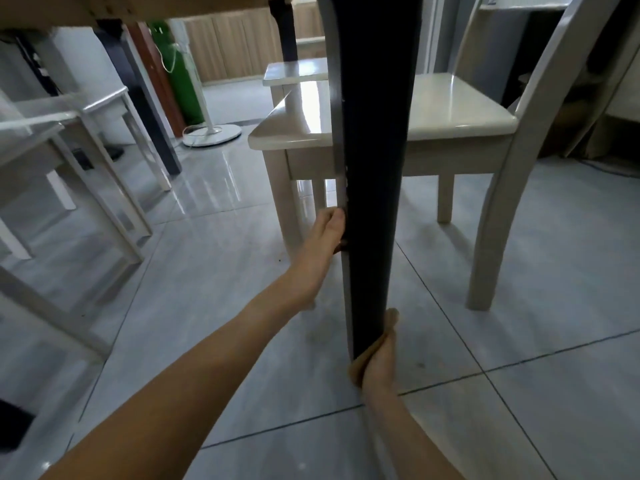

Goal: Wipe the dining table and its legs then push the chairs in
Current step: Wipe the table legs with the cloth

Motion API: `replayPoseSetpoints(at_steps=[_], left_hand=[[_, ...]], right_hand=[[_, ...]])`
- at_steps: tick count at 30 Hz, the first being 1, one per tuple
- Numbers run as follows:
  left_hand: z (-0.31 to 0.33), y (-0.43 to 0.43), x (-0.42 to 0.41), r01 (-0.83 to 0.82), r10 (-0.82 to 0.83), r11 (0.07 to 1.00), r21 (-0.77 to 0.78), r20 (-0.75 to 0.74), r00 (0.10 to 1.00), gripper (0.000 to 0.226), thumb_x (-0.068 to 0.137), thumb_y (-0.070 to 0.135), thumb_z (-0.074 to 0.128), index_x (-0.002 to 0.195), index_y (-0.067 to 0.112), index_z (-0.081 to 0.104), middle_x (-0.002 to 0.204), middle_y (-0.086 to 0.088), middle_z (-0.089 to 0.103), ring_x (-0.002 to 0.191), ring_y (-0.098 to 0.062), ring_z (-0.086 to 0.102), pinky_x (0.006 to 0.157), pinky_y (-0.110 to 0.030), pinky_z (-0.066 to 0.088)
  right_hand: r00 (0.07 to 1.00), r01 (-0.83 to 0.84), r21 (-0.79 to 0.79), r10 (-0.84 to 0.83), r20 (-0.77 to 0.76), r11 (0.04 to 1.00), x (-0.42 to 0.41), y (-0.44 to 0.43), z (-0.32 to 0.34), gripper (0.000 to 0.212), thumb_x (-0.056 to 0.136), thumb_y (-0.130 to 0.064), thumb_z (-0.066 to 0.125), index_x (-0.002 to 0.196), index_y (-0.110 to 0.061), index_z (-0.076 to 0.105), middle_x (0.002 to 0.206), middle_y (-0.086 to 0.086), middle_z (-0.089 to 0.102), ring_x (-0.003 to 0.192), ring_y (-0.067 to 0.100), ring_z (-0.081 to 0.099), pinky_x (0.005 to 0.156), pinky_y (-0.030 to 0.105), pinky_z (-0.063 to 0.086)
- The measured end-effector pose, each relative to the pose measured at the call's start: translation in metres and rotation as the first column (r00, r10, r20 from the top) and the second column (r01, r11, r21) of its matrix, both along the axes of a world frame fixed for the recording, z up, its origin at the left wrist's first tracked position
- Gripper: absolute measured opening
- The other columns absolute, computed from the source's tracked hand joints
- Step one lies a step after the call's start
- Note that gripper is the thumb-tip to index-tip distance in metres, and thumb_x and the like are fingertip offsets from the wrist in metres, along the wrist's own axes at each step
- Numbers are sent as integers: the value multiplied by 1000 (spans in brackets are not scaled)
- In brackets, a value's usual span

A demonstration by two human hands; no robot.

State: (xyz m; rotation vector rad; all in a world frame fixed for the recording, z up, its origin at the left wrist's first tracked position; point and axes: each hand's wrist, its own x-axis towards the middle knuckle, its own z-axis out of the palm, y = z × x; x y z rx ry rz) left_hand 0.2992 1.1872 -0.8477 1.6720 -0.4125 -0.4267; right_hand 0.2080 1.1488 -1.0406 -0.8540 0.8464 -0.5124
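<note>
Floor: pale grey glossy tiles with dark grout lines, seen from low down, under the table.
Tabletop: only its light wooden underside shows, along the top edge of the view.
Table leg: a dark, tapering table leg stands upright in the middle, close to the viewer, its foot on the tiles. A second dark leg shows farther back.
Left hand: the left hand grips the table leg partway up from its left side. The fingers curl round the far face and are mostly hidden behind it.
Right hand: the right hand is low down at the foot of the leg, clasping the cloth against it.
Cloth: a tan cloth is wrapped round the bottom of the leg, between the palm and the dark surface. One fold sticks up above the fingers and another hangs out below the wrist.
Near chair: a cream wooden chair stands just behind the leg, its seat facing left and its back on the right.
Other chairs: another cream seat sits beyond it, and pale chair frames stand on the left.
Background: a white round fan base, a green cylinder and light wood cabinets are at the far wall.
</note>
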Motion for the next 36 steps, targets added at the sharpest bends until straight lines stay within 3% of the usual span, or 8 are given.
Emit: replayPoseSetpoints(at_steps=[6,9,12,15,21,26,33,36], left_hand=[[13,-5,8,14,-14,999,-40,-10,1000,26,100,41,31,93,28,52,90,10,60,112,-20,60,88,-25,51],[23,9,-4,113,-91,979,-168,132,987,37,99,45,25,108,18,50,104,3,60,111,-17,60,91,-25,51],[24,20,-14,247,-192,954,-172,286,939,50,94,50,26,125,14,42,120,0,57,110,-11,59,96,-25,50],[22,20,-14,227,-177,964,-135,305,936,41,97,45,25,124,20,41,117,9,57,110,-9,58,98,-27,49],[22,19,-11,208,-178,973,-100,246,953,34,97,45,28,122,27,42,118,5,55,115,-21,56,108,-39,42],[29,20,-15,198,-179,977,-84,196,964,35,101,37,29,129,20,40,131,-6,50,121,-29,52,108,-38,42],[27,25,-14,255,-221,960,-113,250,943,37,101,38,27,130,17,39,125,-2,55,112,-20,58,98,-28,49],[26,24,-13,246,-214,963,-110,239,947,30,101,36,26,126,24,40,121,8,54,115,-17,56,96,-21,49]], right_hand=[[968,229,-227,-198,152,947,20,8,91,46,86,-69,32,115,-43,57,119,-1,63,109,15,61,94,39,50],[914,383,-539,-224,338,750,28,12,157,35,93,-46,33,128,-53,35,135,-5,49,124,10,48,105,40,40],[892,452,-755,-222,394,476,33,8,166,49,96,-40,35,143,-30,26,144,6,42,130,21,43,106,50,37],[898,433,-858,-212,385,277,35,0,136,59,93,-34,38,145,-11,23,148,12,38,134,22,40,109,41,35],[973,229,-801,-113,200,554,17,-3,48,58,89,-40,34,145,-46,17,150,-1,33,135,20,38,103,57,39],[979,204,-631,-147,142,748,14,8,94,46,84,-58,31,130,-62,25,136,-6,48,122,15,49,104,51,42],[911,402,-802,-107,398,442,29,-12,166,54,96,-39,39,146,-23,26,144,1,43,131,16,44,106,45,39],[942,303,-798,-36,334,521,22,-11,100,54,95,-35,36,147,-26,27,144,1,43,131,18,44,106,48,39]])
